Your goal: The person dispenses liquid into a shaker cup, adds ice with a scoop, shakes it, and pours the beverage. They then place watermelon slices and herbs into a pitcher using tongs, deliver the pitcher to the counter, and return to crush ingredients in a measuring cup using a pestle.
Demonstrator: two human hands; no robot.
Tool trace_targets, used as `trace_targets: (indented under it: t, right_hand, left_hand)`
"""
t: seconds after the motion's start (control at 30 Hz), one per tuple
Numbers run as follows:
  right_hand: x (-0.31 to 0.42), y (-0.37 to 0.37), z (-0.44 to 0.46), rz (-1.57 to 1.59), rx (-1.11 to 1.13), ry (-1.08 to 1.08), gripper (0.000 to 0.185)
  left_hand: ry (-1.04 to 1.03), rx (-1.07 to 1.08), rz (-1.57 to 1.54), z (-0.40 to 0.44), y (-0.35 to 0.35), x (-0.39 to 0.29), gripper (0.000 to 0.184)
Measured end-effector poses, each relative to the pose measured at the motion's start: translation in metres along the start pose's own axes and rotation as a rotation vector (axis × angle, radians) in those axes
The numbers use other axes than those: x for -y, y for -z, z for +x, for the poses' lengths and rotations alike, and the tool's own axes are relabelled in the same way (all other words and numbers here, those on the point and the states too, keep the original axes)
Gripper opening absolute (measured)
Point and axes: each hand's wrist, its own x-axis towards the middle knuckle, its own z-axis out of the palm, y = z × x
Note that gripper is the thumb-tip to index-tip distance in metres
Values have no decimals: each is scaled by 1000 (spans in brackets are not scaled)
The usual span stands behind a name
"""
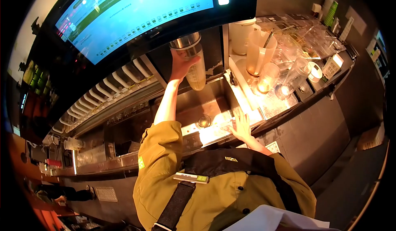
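Container (196,72): clear, metal-topped; aloft over sink (216,105).
Left hand (182,64): fingers clamped round container — apparently a lifted hold, calling for steady grip.
Right hand (241,127): fingers apart, at sink's near edge.

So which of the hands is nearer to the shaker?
Left. The left hand grips the shaker; the right hand is apart from it, at the near edge of the sink.

The olive shirt (222,194) is matt cloth; the rectangular sink basin (208,103) looks like smooth metal, the large lit screen (136,14) glossy.
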Motion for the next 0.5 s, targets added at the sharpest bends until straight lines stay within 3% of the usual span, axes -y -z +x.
trace_targets:
  t: [0.23, 0.33, 0.5]
  right_hand:
    - [0, -1, 1, 3, -17, -1, 75]
    - [-2, -6, 1, -2, -7, -17, 75]
    - [-1, -3, 2, 3, -17, 3, 75]
  left_hand:
    - [83, -86, 40, -3, -6, 1, 88]
    - [-35, -63, -91, -2, -9, 1, 89]
    - [-24, -68, -15, 2, -5, 6, 86]
